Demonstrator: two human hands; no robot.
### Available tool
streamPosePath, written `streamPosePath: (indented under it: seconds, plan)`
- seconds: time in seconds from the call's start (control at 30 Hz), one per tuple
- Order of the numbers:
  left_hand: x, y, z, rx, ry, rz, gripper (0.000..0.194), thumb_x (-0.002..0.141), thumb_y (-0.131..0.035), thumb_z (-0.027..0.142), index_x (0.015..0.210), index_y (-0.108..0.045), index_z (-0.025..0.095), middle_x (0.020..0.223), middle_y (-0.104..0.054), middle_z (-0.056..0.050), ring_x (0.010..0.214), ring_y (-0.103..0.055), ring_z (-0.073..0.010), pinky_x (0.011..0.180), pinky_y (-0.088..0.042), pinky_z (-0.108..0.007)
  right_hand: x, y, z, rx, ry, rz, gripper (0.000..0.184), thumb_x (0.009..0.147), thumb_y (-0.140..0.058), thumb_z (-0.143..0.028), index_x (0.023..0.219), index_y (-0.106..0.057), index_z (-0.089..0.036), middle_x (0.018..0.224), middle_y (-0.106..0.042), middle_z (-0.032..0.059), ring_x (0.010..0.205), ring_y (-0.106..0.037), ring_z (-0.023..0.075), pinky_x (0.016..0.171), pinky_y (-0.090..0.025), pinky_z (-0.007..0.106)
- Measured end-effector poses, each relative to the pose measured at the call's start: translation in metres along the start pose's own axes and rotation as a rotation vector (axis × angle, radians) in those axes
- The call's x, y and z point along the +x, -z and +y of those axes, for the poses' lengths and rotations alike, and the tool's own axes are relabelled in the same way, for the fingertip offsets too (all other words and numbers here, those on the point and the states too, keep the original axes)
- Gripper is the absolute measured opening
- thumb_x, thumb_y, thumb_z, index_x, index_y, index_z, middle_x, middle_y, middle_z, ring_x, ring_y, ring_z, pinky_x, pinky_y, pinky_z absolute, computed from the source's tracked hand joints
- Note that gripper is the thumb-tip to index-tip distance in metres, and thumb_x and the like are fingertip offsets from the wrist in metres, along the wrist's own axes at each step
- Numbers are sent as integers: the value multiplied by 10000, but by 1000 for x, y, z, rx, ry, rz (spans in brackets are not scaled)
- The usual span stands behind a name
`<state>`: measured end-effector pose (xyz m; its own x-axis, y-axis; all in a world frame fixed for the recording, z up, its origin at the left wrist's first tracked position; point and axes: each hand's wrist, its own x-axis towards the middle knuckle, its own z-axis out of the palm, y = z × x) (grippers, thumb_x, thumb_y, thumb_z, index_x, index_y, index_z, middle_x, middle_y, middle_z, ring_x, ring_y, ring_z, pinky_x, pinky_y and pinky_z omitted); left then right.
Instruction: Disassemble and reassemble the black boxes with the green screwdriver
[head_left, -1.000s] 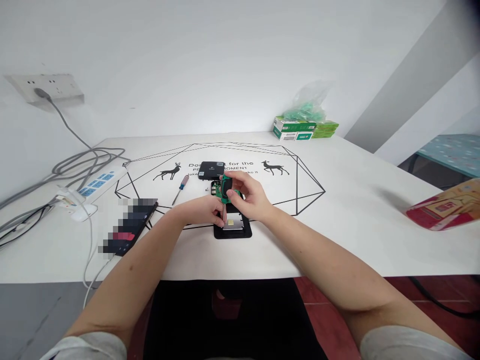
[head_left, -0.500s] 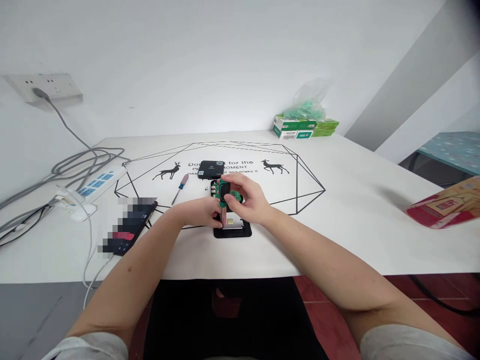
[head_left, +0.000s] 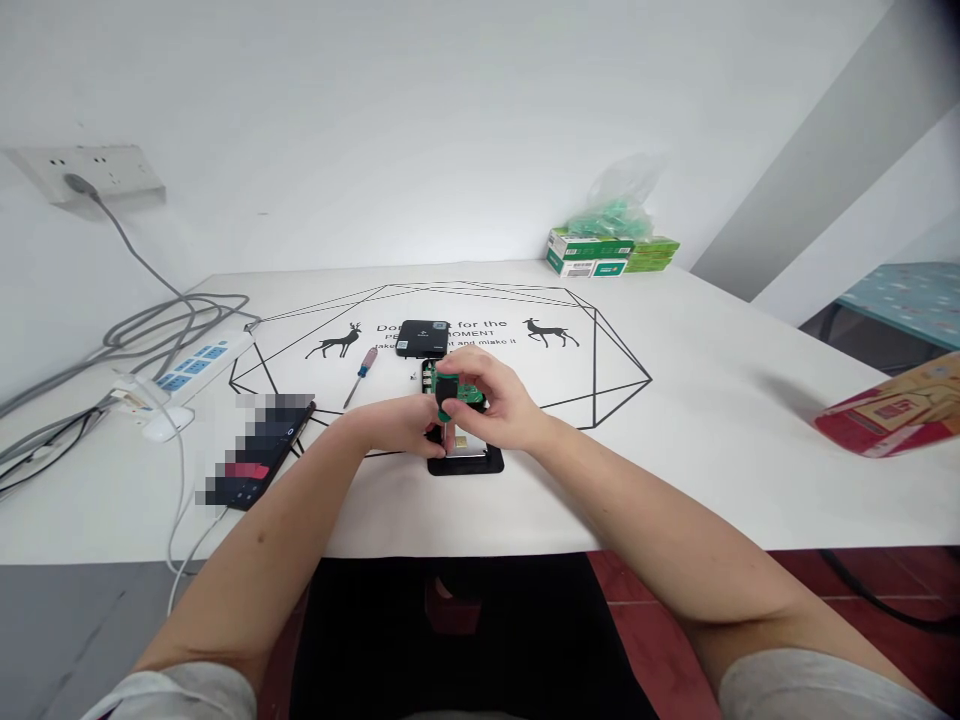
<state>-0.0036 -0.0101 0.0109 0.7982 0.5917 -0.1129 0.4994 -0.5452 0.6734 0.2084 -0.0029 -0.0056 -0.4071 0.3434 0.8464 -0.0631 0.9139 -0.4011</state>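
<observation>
Between the fingers of my right hand (head_left: 495,400) is the upright green and black handle of a screwdriver (head_left: 448,392), gripped from above. Its tip is hidden behind fingers. Below lies an opened black device case (head_left: 465,467), with a green circuit board (head_left: 471,394) at its far part and a silvery plate with a small gold square nearer me. My left hand (head_left: 405,425) is closed at the case's left edge, its thumb and fingers beside the screwdriver's lower end. A black lid-like square cover (head_left: 421,339) with stickers rests just beyond.
A second screwdriver (head_left: 361,376) with a reddish and blue handle lies to the left, near tiny screws (head_left: 412,377). Further left are a phone (head_left: 274,450), a power strip (head_left: 195,365) and coiled cables. Green boxes (head_left: 592,250) stand at the back; a red package (head_left: 892,410) is far right.
The screwdriver handle has turned slightly and tilts a little differently as my right fingers shift round it. My left hand keeps its place at the case.
</observation>
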Motion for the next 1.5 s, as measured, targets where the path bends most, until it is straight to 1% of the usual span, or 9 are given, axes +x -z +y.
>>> streamPosePath:
  seconds: [0.13,0.37,0.47,0.6,0.7,0.8,1.03,1.27,1.5]
  plan:
    - [1,1,-4,-3,-14,12,230,785,-766,79,940,-794,247,1023,-747,-19,901,-694,-224,781,-578,-330,-1,0,-1,3,-80,47,385,949,-787,-369,1316,-675,-339,1072,-683,63,937,-682,228,740,-668,409]
    - [-1,1,-8,45,60,135,404,738,-903,197,1108,-749,249,1265,-718,-68,1087,-720,-289,909,-607,-381,-6,1,-1,176,-220,28,334,1113,-544,-424,1399,-697,-348,1105,-752,66,734,-691,159,606,-627,328]
    - [-1,5,-7,60,66,168,315,785,-854,206,1070,-722,233,1255,-720,-73,1050,-706,-272,860,-590,-357,-4,0,0,42,-124,55,334,1051,-670,-444,1363,-712,-333,988,-725,53,784,-676,193,687,-649,386]
    - [3,13,-15,114,69,302,81,916,-659,224,988,-698,227,1082,-748,-59,994,-706,-262,854,-577,-357,-1,-1,-1,-32,-45,55,340,1077,-618,-432,1397,-694,-348,1214,-762,87,1047,-739,244,926,-670,498]
    - [8,16,-32,350,285,515,96,956,-608,234,979,-702,238,1060,-741,-75,1076,-691,-300,940,-572,-415,-2,-2,-3,22,-112,105,299,1120,-519,-432,1344,-696,-343,1419,-724,109,1348,-697,283,1084,-633,574]
    - [9,17,-51,430,605,600,114,988,-588,212,1004,-698,237,1101,-740,-121,1083,-705,-318,893,-577,-410,-2,-5,-4,104,-202,176,221,1064,-644,-480,1210,-668,-317,1582,-613,125,1384,-694,285,1058,-659,553]
    - [10,13,-71,437,701,591,214,959,-609,144,1128,-719,218,1269,-727,-178,1236,-700,-360,955,-582,-437,-5,-13,0,326,-274,236,324,956,-843,-386,1104,-576,-279,1387,-760,99,831,-807,147,788,-703,381]
    - [17,5,-68,478,598,533,359,995,-555,126,1300,-729,199,1343,-697,-175,1321,-636,-364,1092,-532,-479,-3,-3,-6,188,-220,174,233,1111,-574,-420,1194,-765,-316,1191,-828,75,1057,-804,226,929,-689,474]
    - [18,5,-70,549,568,493,377,1014,-512,145,1281,-768,218,1288,-704,-154,1280,-634,-371,1125,-496,-517,3,-2,-6,20,-135,159,297,1026,-729,-446,1281,-792,-308,1029,-729,72,881,-662,206,763,-614,410]
